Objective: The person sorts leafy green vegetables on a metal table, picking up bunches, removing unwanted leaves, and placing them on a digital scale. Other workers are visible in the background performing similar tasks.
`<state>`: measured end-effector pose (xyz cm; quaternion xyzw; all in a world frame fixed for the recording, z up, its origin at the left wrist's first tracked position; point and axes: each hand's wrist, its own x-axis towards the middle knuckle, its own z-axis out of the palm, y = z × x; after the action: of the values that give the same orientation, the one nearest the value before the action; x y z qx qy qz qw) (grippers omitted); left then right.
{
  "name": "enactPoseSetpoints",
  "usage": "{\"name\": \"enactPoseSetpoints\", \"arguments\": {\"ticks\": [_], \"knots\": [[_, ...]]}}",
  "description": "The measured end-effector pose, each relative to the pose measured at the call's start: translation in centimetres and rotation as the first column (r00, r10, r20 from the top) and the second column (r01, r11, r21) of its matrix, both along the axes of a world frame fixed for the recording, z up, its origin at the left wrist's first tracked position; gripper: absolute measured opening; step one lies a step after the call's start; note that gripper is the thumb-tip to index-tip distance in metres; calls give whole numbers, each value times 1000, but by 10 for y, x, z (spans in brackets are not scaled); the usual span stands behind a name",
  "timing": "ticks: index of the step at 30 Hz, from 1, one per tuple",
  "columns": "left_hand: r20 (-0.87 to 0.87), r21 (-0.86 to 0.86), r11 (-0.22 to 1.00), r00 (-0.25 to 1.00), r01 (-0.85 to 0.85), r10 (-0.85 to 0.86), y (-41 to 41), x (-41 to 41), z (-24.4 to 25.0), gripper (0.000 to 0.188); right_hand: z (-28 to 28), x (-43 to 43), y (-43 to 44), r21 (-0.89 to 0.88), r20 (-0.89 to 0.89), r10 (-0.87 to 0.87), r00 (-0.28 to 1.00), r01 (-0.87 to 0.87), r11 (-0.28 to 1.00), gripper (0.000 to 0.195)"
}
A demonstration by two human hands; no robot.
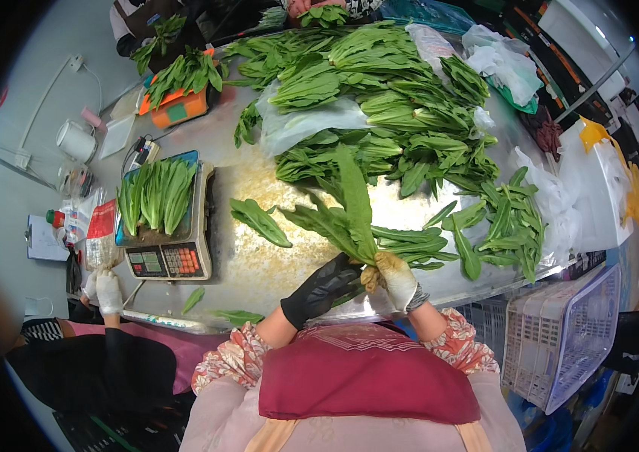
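A leafy green vegetable [356, 206], its leaves pointing away from me, is gripped at its base between my hands over the near table edge. My left hand [322, 289], in a black glove, closes on the left side of the base. On the right side, my right hand [397, 279], in a stained white glove, pinches the stem end. Cut greens [415, 243] lie just beyond my right hand. A single small bunch [261, 222] rests to the left. Behind stands a large heap of leafy greens [381, 101], partly on a clear plastic bag [313, 121].
A digital scale [168, 260] with greens stands at left; an orange scale [181, 110] is behind it. A co-worker's gloved hands [106, 288] are at the left edge. Loose leaves [503, 226] lie right, near plastic bags [556, 198]. A plastic crate [534, 344] stands below right.
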<state>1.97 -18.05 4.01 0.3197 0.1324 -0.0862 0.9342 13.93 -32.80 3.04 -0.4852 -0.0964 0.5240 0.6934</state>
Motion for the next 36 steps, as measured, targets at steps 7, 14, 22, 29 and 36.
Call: {"name": "enactPoseSetpoints", "arguments": {"ticks": [7,14,22,29,36], "knots": [[47,-363,909,970,-206,239,6,22,-13,34,20,-9,-1,-222,282,61,957,3,975,38],[4,-495,865,995,-88,104,3,19,-20,37,-13,-3,-3,-173,554,-99,827,231,958,19],[-138,-398,838,927,-373,347,-17,28,-26,36,3,-9,2,-45,72,-476,877,479,877,21],[-103,-64,878,878,-475,468,-14,24,-11,24,-25,41,-39,220,-404,-430,808,542,811,46],[78,593,738,935,-322,345,-17,18,-26,28,-2,-9,10,-476,833,428,352,60,877,47]]}}
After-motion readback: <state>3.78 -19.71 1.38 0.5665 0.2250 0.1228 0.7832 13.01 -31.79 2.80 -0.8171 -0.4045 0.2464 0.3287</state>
